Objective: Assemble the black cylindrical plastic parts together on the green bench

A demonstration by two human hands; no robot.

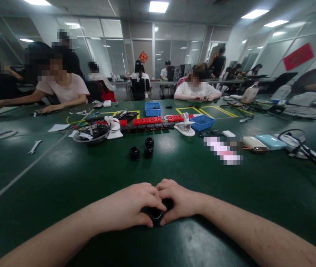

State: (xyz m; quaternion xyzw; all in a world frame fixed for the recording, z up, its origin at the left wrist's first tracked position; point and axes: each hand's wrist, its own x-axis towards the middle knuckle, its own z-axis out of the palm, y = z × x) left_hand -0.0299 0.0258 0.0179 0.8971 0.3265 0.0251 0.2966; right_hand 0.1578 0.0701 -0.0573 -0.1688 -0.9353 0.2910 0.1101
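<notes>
At lower centre we see the left hand (130, 207) and the right hand (180, 202), both grips closed on one black round part (156, 215) on the tabletop (63, 178).

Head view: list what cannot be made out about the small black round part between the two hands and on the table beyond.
The small black round part: head view, mostly covered by the left hand and right hand; only its near rim shows.
The three black ring-shaped parts: head view, too small for detail.
The pink-and-white patch: head view, pixelated.
</notes>
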